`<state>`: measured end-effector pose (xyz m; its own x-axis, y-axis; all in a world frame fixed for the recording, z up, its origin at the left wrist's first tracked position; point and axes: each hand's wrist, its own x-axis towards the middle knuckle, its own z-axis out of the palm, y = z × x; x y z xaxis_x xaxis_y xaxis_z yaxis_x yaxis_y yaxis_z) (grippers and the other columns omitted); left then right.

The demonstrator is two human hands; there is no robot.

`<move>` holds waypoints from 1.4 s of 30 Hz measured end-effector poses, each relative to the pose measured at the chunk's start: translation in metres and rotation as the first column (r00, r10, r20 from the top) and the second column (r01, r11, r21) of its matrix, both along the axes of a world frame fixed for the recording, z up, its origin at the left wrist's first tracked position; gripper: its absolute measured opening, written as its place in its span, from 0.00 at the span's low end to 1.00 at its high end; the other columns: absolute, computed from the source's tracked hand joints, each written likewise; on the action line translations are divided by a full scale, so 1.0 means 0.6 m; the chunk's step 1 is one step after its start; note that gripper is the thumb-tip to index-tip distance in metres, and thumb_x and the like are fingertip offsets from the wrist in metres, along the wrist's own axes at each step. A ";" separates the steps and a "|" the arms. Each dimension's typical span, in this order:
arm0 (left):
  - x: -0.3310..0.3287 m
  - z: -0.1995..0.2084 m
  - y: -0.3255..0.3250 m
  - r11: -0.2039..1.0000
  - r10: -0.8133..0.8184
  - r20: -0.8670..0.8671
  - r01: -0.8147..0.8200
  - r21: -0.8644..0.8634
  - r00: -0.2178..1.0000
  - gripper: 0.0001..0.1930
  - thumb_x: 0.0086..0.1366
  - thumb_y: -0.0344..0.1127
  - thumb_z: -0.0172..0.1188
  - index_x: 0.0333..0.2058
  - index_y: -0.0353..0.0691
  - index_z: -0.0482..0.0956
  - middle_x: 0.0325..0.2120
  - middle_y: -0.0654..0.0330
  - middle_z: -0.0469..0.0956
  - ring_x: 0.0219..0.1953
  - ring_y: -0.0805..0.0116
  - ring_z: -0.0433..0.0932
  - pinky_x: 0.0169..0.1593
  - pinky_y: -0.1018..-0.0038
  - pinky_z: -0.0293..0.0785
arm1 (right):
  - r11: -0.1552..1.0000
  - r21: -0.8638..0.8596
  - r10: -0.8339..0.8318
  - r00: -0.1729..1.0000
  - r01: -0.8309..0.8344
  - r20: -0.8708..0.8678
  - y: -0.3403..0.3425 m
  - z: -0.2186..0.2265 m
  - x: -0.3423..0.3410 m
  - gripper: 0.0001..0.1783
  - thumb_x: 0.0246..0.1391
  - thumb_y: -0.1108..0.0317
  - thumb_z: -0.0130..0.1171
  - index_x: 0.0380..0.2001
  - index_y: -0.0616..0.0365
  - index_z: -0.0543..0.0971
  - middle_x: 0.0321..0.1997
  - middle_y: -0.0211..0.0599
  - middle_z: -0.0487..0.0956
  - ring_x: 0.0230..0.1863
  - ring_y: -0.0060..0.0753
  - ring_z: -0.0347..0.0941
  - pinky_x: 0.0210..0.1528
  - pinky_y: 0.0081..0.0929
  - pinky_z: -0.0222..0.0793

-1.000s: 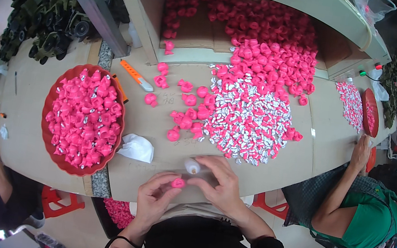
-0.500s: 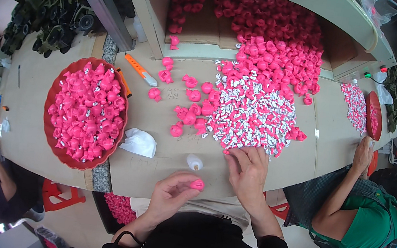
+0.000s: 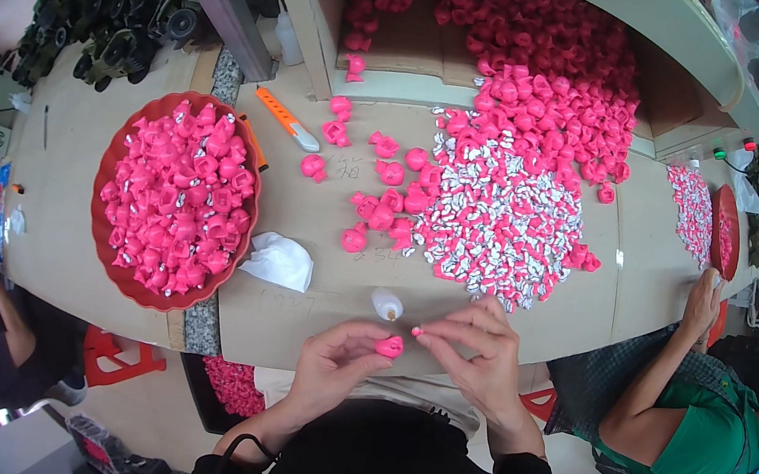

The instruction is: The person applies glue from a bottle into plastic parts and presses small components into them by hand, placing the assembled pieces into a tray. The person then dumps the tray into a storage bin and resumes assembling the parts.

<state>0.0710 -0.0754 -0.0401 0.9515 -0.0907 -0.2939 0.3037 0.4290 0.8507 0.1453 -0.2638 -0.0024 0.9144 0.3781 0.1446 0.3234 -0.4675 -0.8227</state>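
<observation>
Between thumb and fingers my left hand [image 3: 336, 366] grips a rounded pink plastic piece [image 3: 390, 346], its hollow side partly showing. My right hand [image 3: 482, 358] pinches a small pink-and-white piece [image 3: 417, 331] at its fingertips, a short gap from the pink one. Just beyond both hands a small whitish bottle [image 3: 387, 304] with a brownish tip lies on the table. Past my right hand spreads a heap of small pink-and-white pieces [image 3: 506, 225]. Several loose rounded pink pieces [image 3: 390, 173] lie along its left side.
A red scalloped bowl [image 3: 96, 219] full of pink pieces stands left, beside a crumpled white tissue [image 3: 280, 262]. An orange cutter knife [image 3: 286, 119] lies beyond. A box-like shelf [image 3: 307, 26] holds more pink pieces at the back. A co-worker in green [image 3: 708, 434] sits right.
My right hand has drawn back from the heap's near edge toward my left hand, now with a small pink-and-white piece in its fingertips. My left hand still holds the rounded pink piece.
</observation>
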 end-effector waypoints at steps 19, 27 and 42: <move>-0.005 0.002 -0.009 0.993 -0.006 0.079 -0.003 0.121 0.997 0.12 0.59 0.19 0.59 0.43 0.30 0.76 0.38 0.56 0.80 0.39 0.71 0.79 0.46 0.75 0.77 | 0.996 0.068 0.059 0.997 -0.062 0.040 0.003 -0.009 -0.038 0.14 0.35 0.75 0.71 0.31 0.52 0.85 0.25 0.27 0.74 0.30 0.29 0.65 0.31 0.24 0.62; 0.001 0.005 0.003 0.990 -0.101 -0.068 0.093 -0.106 0.993 0.11 0.60 0.20 0.58 0.43 0.31 0.77 0.37 0.57 0.81 0.39 0.72 0.79 0.46 0.76 0.77 | 0.985 -0.097 0.165 0.938 -0.141 0.306 0.000 -0.003 -0.039 0.16 0.32 0.74 0.72 0.32 0.52 0.85 0.24 0.27 0.74 0.29 0.29 0.66 0.31 0.24 0.62; 0.010 0.002 -0.004 0.918 -0.128 0.214 0.034 0.395 0.968 0.13 0.56 0.21 0.61 0.41 0.36 0.81 0.38 0.53 0.80 0.39 0.65 0.80 0.43 0.75 0.76 | 0.979 0.178 0.166 0.897 -0.100 -0.410 -0.006 -0.011 -0.023 0.07 0.45 0.75 0.66 0.31 0.60 0.82 0.28 0.33 0.78 0.33 0.29 0.73 0.33 0.26 0.68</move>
<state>0.0771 -0.0780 -0.0390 0.9910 -0.0946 -0.0948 0.0986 0.0363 0.9945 0.1316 -0.2674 -0.0089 0.8445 0.5050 -0.1786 -0.0180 -0.3065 -0.9517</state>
